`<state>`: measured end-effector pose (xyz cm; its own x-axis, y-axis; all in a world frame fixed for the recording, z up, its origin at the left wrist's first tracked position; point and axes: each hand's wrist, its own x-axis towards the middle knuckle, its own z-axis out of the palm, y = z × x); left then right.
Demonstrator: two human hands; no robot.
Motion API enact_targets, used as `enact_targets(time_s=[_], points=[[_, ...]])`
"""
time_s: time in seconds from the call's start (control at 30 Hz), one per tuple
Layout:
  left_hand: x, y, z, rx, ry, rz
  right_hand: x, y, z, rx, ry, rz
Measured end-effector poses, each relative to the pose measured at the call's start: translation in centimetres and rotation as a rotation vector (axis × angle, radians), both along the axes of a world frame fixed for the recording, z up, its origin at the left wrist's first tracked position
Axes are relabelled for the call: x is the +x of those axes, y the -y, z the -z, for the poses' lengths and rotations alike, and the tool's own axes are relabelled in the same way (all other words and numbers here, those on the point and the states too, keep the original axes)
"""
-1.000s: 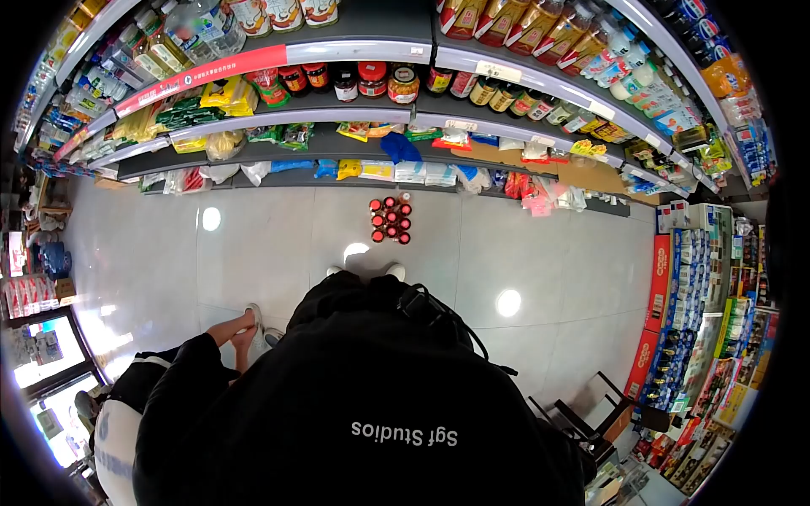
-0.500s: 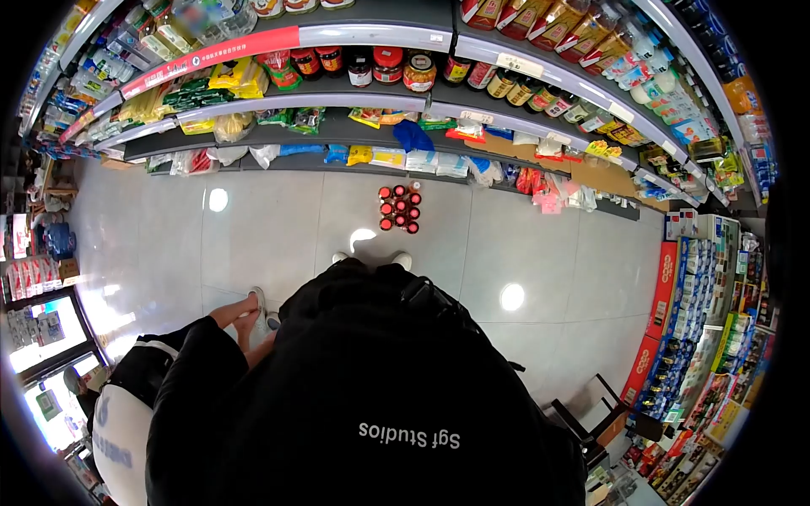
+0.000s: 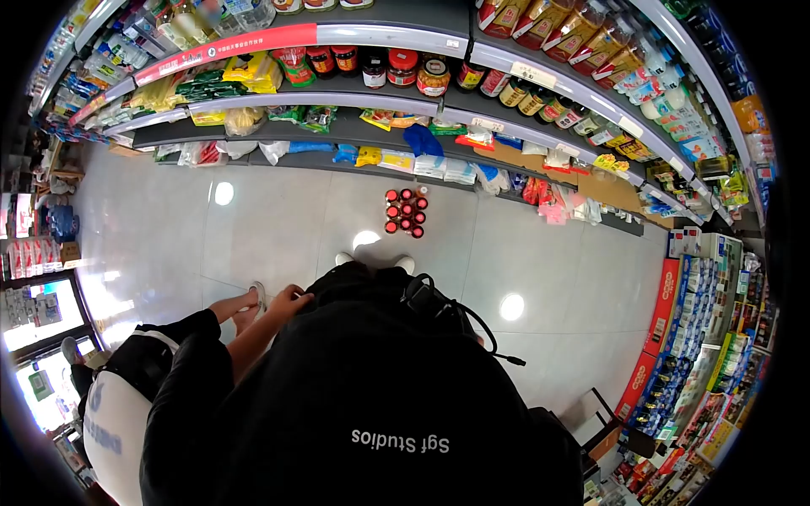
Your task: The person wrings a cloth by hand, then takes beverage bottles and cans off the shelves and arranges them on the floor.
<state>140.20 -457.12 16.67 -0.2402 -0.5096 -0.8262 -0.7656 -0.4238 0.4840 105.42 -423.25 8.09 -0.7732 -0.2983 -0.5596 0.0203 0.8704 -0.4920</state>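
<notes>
Your left hand (image 3: 291, 297) rests against your black jacket (image 3: 380, 379), holding nothing; can't see your right hand. Red-capped bottles (image 3: 405, 212) sit on the floor (image 3: 270, 228) past your feet, so crouch low.

Wearer standing, seen from above; L hand up at the torso, R hand hidden.

Body fills the lower frame in a dark top. L arm comes in from lower left, sleeve pushed back, bare forearm angled up twd the chest. Left hand (image 3: 291, 297) rests vs the front of the dark top, fingers (image 3: 299, 292) bent and loosely curled; can't tell if it grips anything. R arm & right hand not visible, covered by the torso. Both feet side by side just past the torso edge, toes pointing fwd. Shoulders look level, head tipped down.
</notes>
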Motion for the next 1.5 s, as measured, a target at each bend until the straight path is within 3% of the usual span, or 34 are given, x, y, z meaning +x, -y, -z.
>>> enact_targets(time_s=[0.03, 0.07, 0.27, 0.3, 0.33, 0.4, 0.47, 0.5, 0.57, 0.6, 0.7, 0.87, 0.97, 1.13, 1.23, 1.3, 1.37, 1.43, 1.5], points=[[0.1, -0.8, -0.2, -0.152, 0.055, 0.212, 0.1, 0.0, 0.0, -0.010, -0.015, 0.009], [2.0, -0.9, 2.4, -0.194, 0.043, 0.280, 0.3, 0.5, 0.2, -0.009, -0.029, 0.013], [0.4, -0.9, -2.3, -0.163, 0.187, 0.281, 0.2, -0.3, 4.1, 0.064, -0.079, -0.057], [0.5, -1.0, -1.8, -0.166, 0.188, 0.277, 0.2, 0.6, 3.6, 0.070, -0.056, -0.087], [0.5, -1.1, -0.8, -0.164, 0.207, 0.251, -0.3, 0.6, 2.5, -0.083, -0.114, -0.176], [0.1, -1.6, -0.5, -0.155, 0.224, 0.220, -1.5, -0.3, 1.9, -0.050, -0.105, -0.186], [-1.4, -1.2, -1.4, -0.447, 0.146, 0.114, -4.5, -4.7, 4.0, -0.026, -0.219, -0.306], [-2.1, -0.8, -1.2, -0.446, 0.142, 0.104, -6.2, -6.8, 6.0, -0.038, -0.343, -0.421], [-3.4, 0.2, -1.0, -0.545, 0.216, 0.111, -7.8, -5.8, 0.9, 0.008, 0.321, 0.387], [-3.9, 0.4, -1.0, -0.536, 0.238, 0.123, -8.3, -5.4, -1.1, -0.003, 0.419, 0.518], [-2.9, 1.5, 0.7, -0.594, 0.256, 0.138, -9.0, -4.1, -3.3, 0.022, 0.434, 0.487], [-1.0, 1.6, 5.3, -0.533, 0.349, 0.206, -7.0, 0.1, -5.0, 0.034, 0.384, -0.002], [-0.9, 1.9, 4.3, -0.487, 0.351, 0.184, -6.8, 2.4, -4.6, 0.066, 0.495, -0.119], [1.8, 3.6, 2.7, -0.374, 0.267, 0.068, -7.6, 6.8, -4.4, 0.128, 0.357, -0.319], [4.3, 5.1, 4.9, -0.270, 0.178, 0.133, -8.4, 9.3, -3.7, 0.016, 0.268, -0.456], [5.2, 6.2, 7.7, -0.024, -0.173, 0.261, -8.6, 11.2, -3.8, -0.010, 0.286, -0.417], [1.2, 6.9, -0.2, 0.104, -0.173, 0.379, -8.2, 13.2, -4.2, -0.067, 0.256, -0.408], [0.3, 6.5, 0.9, 0.059, -0.018, 0.546, -7.7, 14.5, -3.6, -0.074, 0.283, -0.378], [0.2, 6.9, 1.7, 0.028, -0.100, 0.637, -7.0, 15.1, -2.6, -0.055, 0.274, -0.431]])
